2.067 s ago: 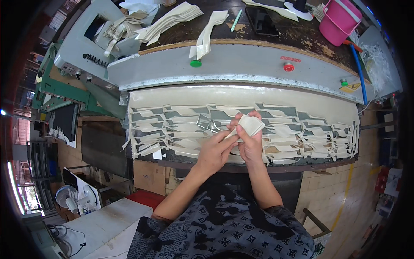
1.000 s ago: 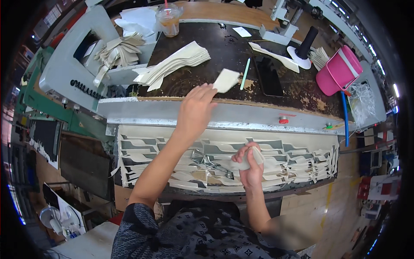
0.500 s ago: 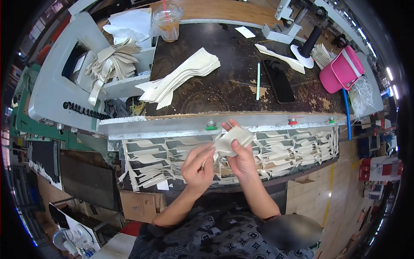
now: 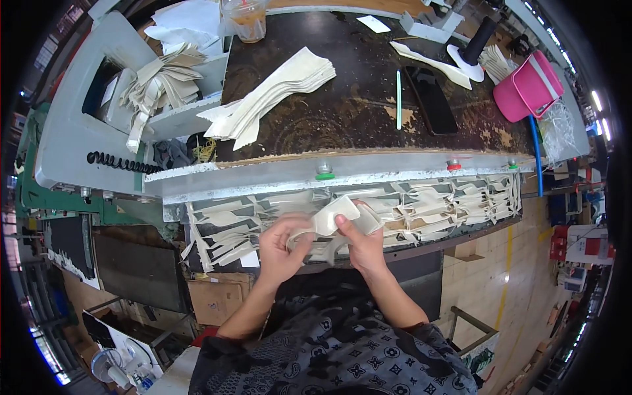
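Observation:
My right hand [image 4: 366, 245] grips a small stack of cream cut pieces [image 4: 337, 216], thin and flexible, with the thumb pressed on the top one. The pieces bend and fan apart between my hands. My left hand [image 4: 283, 247] is at their left end, fingers curved and thumb apart, with a pale curled strip between them. Motion blurs those fingers, so whether they grip the strip is unclear. Below and behind both hands, a low shelf [image 4: 421, 249] along the bench front holds rows of similar cream pieces [image 4: 431, 212].
On the dark worktop [image 4: 355, 79] lie a fanned stack of cream pieces [image 4: 280, 92], a black phone [image 4: 431, 102] and a pale green stick [image 4: 399, 99]. A pink bucket [image 4: 528, 87] stands at right. Back left are an iced drink cup [image 4: 246, 20] and a bin of pieces [image 4: 164, 76].
The view has shifted, so the worktop sits higher in the picture. My left hand has moved left from the pieces' edge, and the pieces now fan wider in my right hand.

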Action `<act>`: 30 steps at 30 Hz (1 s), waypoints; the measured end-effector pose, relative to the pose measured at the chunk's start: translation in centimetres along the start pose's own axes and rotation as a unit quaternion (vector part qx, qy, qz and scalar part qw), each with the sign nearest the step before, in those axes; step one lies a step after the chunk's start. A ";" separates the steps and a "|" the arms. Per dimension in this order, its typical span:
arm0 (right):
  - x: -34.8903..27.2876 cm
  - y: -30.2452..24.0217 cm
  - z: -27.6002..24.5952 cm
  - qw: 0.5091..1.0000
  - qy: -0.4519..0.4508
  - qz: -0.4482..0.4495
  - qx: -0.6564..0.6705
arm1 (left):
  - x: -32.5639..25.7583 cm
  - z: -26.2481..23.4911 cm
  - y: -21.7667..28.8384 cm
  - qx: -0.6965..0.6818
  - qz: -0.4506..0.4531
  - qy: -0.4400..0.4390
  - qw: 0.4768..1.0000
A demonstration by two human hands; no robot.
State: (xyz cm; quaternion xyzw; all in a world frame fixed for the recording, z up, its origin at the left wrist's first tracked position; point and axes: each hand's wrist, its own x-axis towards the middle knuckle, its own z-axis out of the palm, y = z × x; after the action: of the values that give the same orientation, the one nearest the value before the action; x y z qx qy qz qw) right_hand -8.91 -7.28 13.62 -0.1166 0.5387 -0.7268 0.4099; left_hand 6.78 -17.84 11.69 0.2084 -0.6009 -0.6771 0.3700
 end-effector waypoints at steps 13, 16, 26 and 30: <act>0.1 -1.6 -3.2 0.997 -0.032 0.040 0.059 | 0.9 4.4 -0.1 -0.231 -0.143 0.031 0.962; -0.1 -1.6 -2.6 1.000 0.006 0.002 0.014 | 0.9 3.6 -0.9 -0.191 -0.134 -0.024 0.972; -0.2 -3.7 -2.9 0.976 -0.071 -0.134 -0.154 | 2.8 2.4 -0.6 -0.076 -0.018 -0.100 0.992; 0.1 -3.5 -2.9 0.967 -0.114 -0.165 -0.160 | 2.3 2.1 -1.4 -0.145 -0.057 -0.081 0.984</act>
State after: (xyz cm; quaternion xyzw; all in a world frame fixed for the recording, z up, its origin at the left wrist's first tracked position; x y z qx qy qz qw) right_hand -12.37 -5.10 15.54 -0.3496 0.5713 -0.6705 0.3192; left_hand 3.47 -18.20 11.12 0.1309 -0.5117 -0.7918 0.3067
